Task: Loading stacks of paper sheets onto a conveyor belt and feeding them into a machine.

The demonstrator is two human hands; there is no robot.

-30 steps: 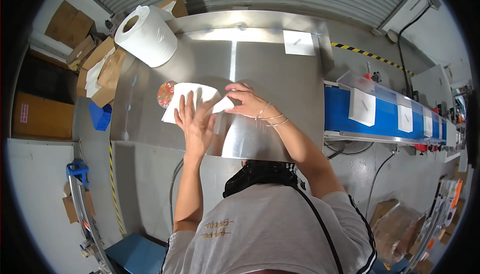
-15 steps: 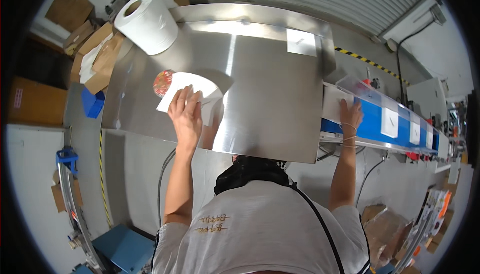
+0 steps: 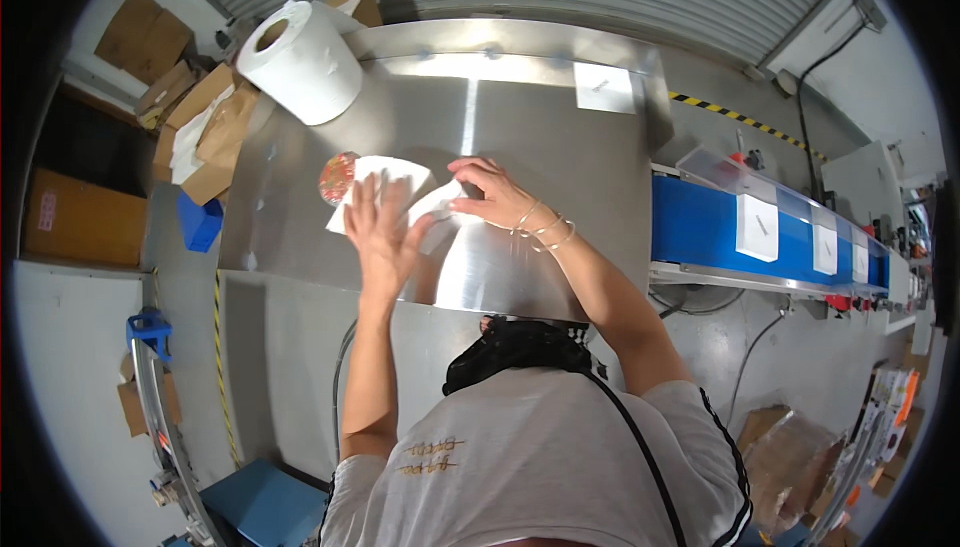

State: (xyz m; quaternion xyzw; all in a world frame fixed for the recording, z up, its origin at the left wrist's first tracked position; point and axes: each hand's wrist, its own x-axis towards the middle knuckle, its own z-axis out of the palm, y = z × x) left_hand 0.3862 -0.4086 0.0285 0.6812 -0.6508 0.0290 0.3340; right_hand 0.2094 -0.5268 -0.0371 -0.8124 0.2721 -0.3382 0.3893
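Note:
Several flat white packets point(image 3: 412, 169) lie fanned out on the left part of the steel table. My left hand point(image 3: 380, 227) rests over them with its fingers spread, slightly blurred. My right hand point(image 3: 492, 197), with thin bracelets at the wrist, pinches another white packet point(image 3: 437, 209) at its right end, and this packet meets the fanned ones beside my left thumb. A round disc with a red and multicoloured pattern point(image 3: 338, 178) shows at the left edge of the packets, partly covered by them.
The steel table point(image 3: 560, 167) has a raised back rim. A large white roll point(image 3: 310, 72) stands at its back left, a white card point(image 3: 604, 87) at its back right. On the right, a blue conveyor belt point(image 3: 690, 217) carries several white packets point(image 3: 757, 227). Open cardboard boxes point(image 3: 210, 177) stand left.
My right hand has moved left from the conveyor's near end to my left hand, bringing a white packet with it. My left hand's fingers have spread over the packets.

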